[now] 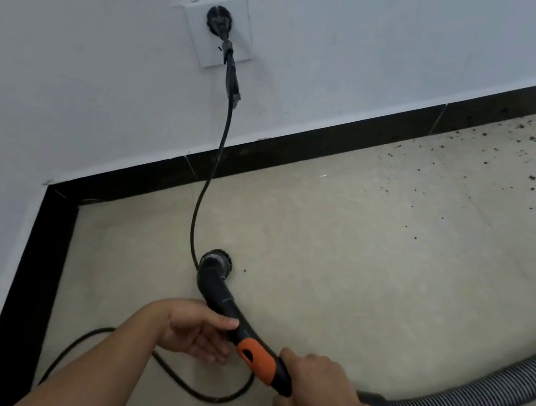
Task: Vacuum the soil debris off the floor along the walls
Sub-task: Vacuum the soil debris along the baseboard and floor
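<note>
Near the corner, left hand (197, 329) and right hand (312, 391) both grasp vacuum wand (252, 355); brush head (217, 262) down. Best: sweep right along skirting (337, 140) toward soil debris (532, 177), clear of cord (208, 191).

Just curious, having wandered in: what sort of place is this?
Most likely a corner of an indoor room, home or office unclear: white wall with a power socket, dark skirting board, glossy beige tiled floor. The left hand and right hand grip a vacuum wand.

Soft, even light (slight glare on floor (323, 176)), wide-angle bowing at edges
</note>
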